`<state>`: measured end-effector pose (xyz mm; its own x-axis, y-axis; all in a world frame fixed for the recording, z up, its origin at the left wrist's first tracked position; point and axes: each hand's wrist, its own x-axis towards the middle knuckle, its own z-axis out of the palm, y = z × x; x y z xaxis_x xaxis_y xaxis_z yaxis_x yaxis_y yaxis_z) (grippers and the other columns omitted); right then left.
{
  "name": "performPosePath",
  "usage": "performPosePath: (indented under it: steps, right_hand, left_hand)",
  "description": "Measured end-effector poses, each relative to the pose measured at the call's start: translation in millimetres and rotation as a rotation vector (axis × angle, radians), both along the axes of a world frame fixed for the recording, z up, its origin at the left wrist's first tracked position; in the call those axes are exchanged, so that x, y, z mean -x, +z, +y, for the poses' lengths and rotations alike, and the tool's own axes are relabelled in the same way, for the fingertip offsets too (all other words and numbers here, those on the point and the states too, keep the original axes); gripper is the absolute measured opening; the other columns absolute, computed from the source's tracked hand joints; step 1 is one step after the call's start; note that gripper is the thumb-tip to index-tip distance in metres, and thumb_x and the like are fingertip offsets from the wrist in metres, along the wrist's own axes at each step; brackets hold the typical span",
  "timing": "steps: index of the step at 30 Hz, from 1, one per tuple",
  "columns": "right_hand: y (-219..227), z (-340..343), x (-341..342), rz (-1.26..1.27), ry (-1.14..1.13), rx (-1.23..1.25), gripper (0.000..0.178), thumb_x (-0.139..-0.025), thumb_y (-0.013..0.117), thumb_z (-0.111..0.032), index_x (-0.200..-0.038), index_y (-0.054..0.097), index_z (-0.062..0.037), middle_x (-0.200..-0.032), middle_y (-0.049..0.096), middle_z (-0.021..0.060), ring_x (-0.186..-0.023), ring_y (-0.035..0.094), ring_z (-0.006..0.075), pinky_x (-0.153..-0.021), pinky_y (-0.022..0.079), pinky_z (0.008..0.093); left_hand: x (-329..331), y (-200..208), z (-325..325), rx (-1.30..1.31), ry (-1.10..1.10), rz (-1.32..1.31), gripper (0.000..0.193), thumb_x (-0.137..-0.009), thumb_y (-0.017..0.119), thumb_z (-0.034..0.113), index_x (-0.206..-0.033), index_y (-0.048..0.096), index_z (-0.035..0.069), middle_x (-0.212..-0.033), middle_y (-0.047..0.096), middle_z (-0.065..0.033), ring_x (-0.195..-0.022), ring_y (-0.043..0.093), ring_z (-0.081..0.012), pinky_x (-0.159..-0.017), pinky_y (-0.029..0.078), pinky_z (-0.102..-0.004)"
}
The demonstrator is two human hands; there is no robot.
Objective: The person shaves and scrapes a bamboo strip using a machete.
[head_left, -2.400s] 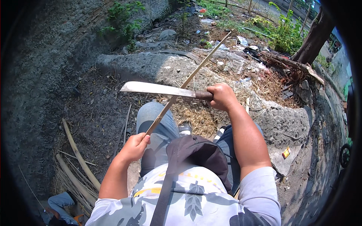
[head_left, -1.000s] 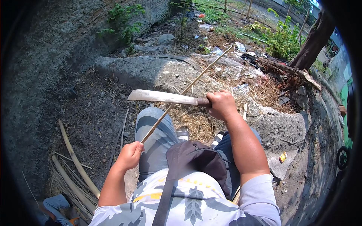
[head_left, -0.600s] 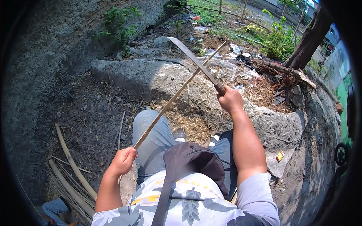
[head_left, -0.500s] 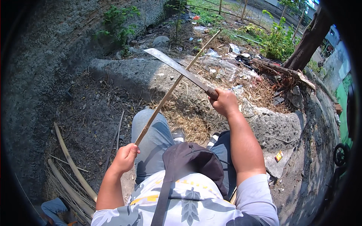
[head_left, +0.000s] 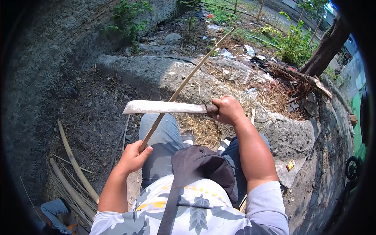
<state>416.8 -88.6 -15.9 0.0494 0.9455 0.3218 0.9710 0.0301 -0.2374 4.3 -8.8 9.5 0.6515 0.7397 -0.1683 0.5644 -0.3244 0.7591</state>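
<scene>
My right hand [head_left: 228, 110] is wrapped round the dark handle of a machete [head_left: 166, 107]. Its broad pale blade lies nearly level across the view, tip to the left. In my left hand [head_left: 133, 157] is the lower end of a long, thin wooden stick [head_left: 192, 73], which slants up and away to the right. The blade crosses over the stick a little above my left hand; whether the two touch I cannot tell. Beneath them is my bent left knee in jeans [head_left: 154, 127].
Long peeled branches [head_left: 74, 160] and thin strips lie at the left. A rough concrete ledge [head_left: 129, 72] runs across in front, with litter and dry grass beyond. A tree trunk [head_left: 327, 47] leans at the right. Another person's leg [head_left: 55, 211] shows at the lower left.
The machete has come down along the stick toward my left hand, and its blade has turned from slanting to nearly level. My left hand has shifted slightly.
</scene>
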Motion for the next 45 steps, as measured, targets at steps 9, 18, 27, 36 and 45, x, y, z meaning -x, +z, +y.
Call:
performPosePath:
  steps: [9, 18, 27, 36, 45]
  right_hand:
    - [6.8, -1.2, 4.9, 0.012, -0.02, 0.068, 0.026, -0.064, 0.079, -0.015, -0.085, 0.064, -0.0119, -0.079, 0.069, 0.012, -0.086, 0.067, 0.036, -0.078, 0.054, 0.0474]
    - [6.7, -0.3, 11.0, 0.023, -0.061, 0.261, 0.022, -0.069, 0.077, -0.019, -0.087, 0.065, -0.0126, -0.081, 0.07, 0.0126, -0.086, 0.066, 0.0381, -0.08, 0.054, 0.0491]
    - [-1.4, 4.5, 18.7, -0.096, 0.019, 0.001, 0.018, -0.077, 0.076, -0.021, -0.085, 0.062, -0.0123, -0.075, 0.069, 0.0087, -0.078, 0.069, 0.0315, -0.081, 0.052, 0.0425]
    - [-16.3, 9.8, 9.1, -0.073, -0.003, -0.014, 0.022, -0.073, 0.077, -0.021, -0.087, 0.061, -0.0135, -0.076, 0.066, 0.0115, -0.079, 0.067, 0.0354, -0.073, 0.053, 0.0463]
    - [-9.2, 5.9, -22.1, 0.278, -0.471, 0.128, 0.02, -0.082, 0.067, -0.019, -0.101, 0.069, -0.0122, -0.094, 0.072, 0.0177, -0.09, 0.07, 0.0393, -0.079, 0.055, 0.049]
  left_hand:
    - [0.2, -6.6, -4.3, -0.038, 0.061, -0.024, 0.035, -0.103, 0.059, 0.031, -0.09, 0.064, -0.001, -0.069, 0.063, -0.0112, -0.062, 0.057, -0.0191, -0.059, 0.046, -0.0364]
    - [-4.0, 4.8, -6.6, -0.015, 0.053, 0.061, 0.03, -0.103, 0.055, 0.025, -0.092, 0.065, -0.001, -0.074, 0.066, -0.0186, -0.067, 0.064, -0.0308, -0.063, 0.049, -0.0409]
    - [-0.4, 7.1, -5.6, -0.187, 0.049, 0.01, 0.028, -0.104, 0.054, 0.023, -0.091, 0.062, 0.0, -0.066, 0.059, -0.0145, -0.06, 0.057, -0.0237, -0.059, 0.045, -0.0386]
    - [16.7, 15.4, -16.9, -0.057, 0.067, 0.136, 0.028, -0.103, 0.055, 0.023, -0.09, 0.063, 0.0, -0.069, 0.063, -0.0188, -0.064, 0.062, -0.0353, -0.061, 0.048, -0.0424]
    - [28.8, -14.6, -29.7, -0.137, 0.047, 0.131, 0.028, -0.101, 0.058, 0.024, -0.087, 0.063, 0.001, -0.076, 0.064, -0.0219, -0.071, 0.062, -0.0422, -0.064, 0.048, -0.0468]
